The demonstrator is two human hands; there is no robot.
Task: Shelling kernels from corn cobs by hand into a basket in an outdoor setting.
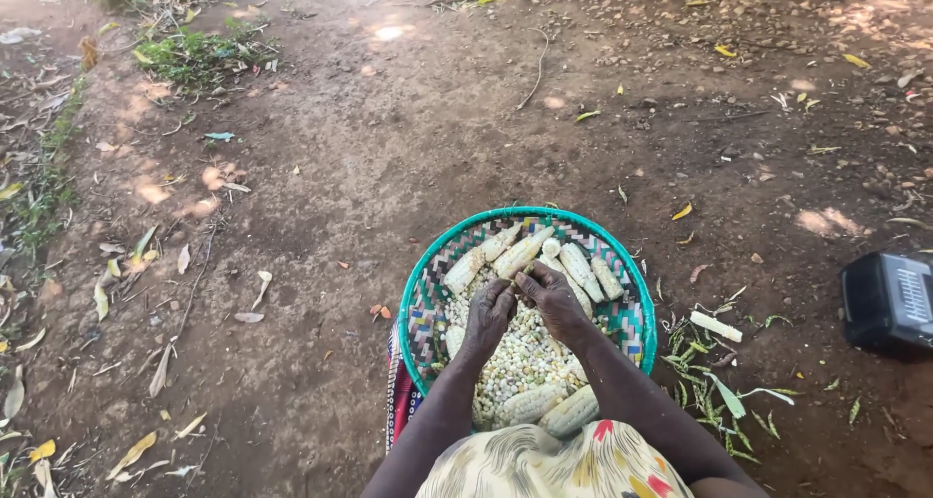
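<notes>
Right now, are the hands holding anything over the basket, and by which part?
Both the left hand and the right hand close on one small pale thing between them, likely a maize cob, over the woven basket. Which part cannot be told.

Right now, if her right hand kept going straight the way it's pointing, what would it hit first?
The right hand points up and left across the woven basket. It would probably meet the pale corn cobs lying just beyond its fingertips, though depth is hard to judge from above.

The basket (pixel 428 294) sits on the ground before the person, with cobs (pixel 525 250) and loose kernels (pixel 520 357) in it. Both hands meet above it. A radio (pixel 886 302) stands well to its right.
</notes>
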